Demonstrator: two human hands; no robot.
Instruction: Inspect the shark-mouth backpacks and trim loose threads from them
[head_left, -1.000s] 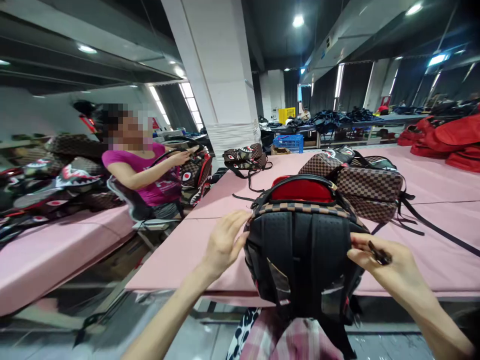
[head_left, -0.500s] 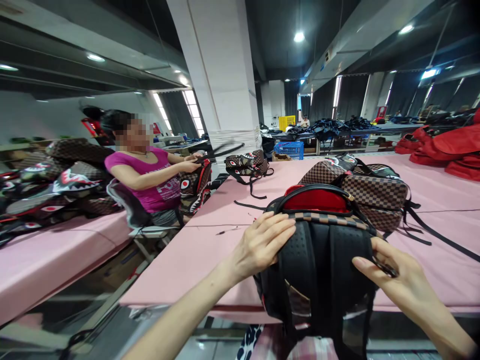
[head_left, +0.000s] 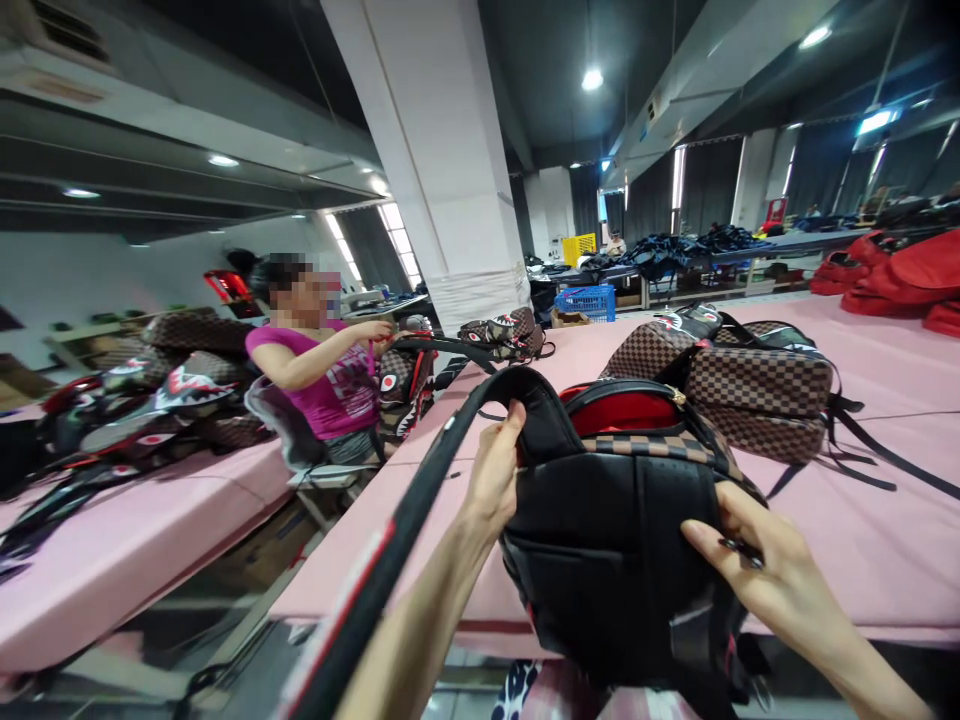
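A black backpack point(head_left: 615, 540) with a checkered top band and red lining stands at the near edge of the pink table point(head_left: 885, 540), its back panel facing me. My left hand point(head_left: 499, 465) grips its shoulder strap point(head_left: 420, 500) near the top and holds it lifted to the left. My right hand point(head_left: 757, 565) rests on the backpack's right side and pinches a small dark tool between its fingers.
Brown checkered backpacks point(head_left: 750, 385) lie on the table behind mine. A person in a pink shirt point(head_left: 322, 375) sits at the left handling another backpack point(head_left: 405, 385). More bags are piled on the left table point(head_left: 135, 400). A white pillar point(head_left: 450, 160) stands behind; red bags point(head_left: 900, 270) lie far right.
My left hand has gone from lying flat on the back panel to gripping the shoulder strap and pulling it up and leftward. The right hand stayed on the right side.
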